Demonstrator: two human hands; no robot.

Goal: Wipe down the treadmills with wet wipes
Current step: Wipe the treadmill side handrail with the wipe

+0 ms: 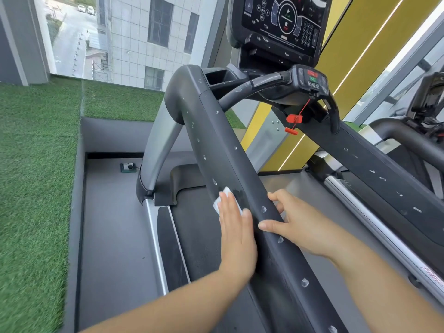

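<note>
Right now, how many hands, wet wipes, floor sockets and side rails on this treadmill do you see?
Hands: 2, left, right
Wet wipes: 1
Side rails: 2, near, far
Floor sockets: 1
Total: 6

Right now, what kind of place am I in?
Probably a gym: a treadmill with a console screen and red safety clip, and another machine beside it.
</note>
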